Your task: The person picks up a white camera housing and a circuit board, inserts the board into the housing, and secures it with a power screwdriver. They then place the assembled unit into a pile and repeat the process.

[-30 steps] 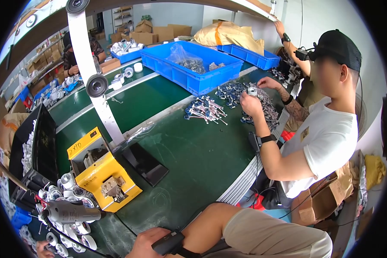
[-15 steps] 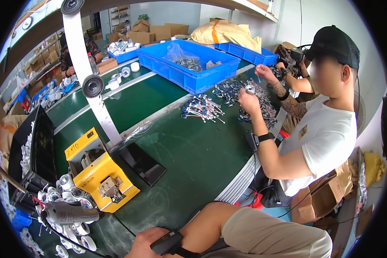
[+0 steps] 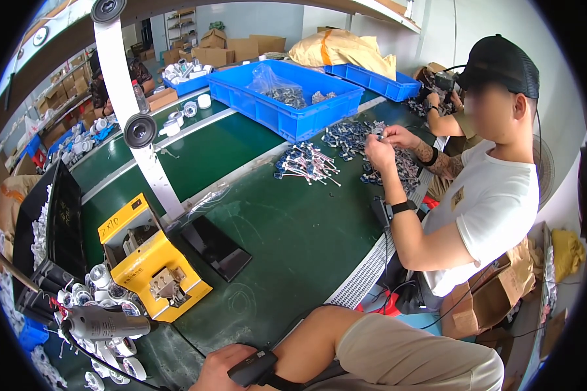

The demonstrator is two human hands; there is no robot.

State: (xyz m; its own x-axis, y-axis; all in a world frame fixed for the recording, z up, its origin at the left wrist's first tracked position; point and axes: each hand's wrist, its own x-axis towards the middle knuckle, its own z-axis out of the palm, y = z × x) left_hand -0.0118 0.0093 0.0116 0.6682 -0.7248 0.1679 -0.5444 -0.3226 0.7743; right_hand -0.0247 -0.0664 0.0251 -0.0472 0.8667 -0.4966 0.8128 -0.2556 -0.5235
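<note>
Co-worker's far hand (image 3: 399,137) has come down to near hand (image 3: 381,155); own right hand (image 3: 225,368) at counter's (image 3: 293,247) near edge, grip hidden, can't tell; yellow machine (image 3: 137,266), white parts (image 3: 134,366) leftward; what's done, what remains unclear

Yellow machine (image 3: 153,260): one. Right of it: one tablet (image 3: 216,249). Nearer side: one right hand (image 3: 225,370), one grey tool (image 3: 107,324). Beyond it: one white post (image 3: 116,62), at least three blue bins (image 3: 306,126), three co-workers (image 3: 492,208).
</note>
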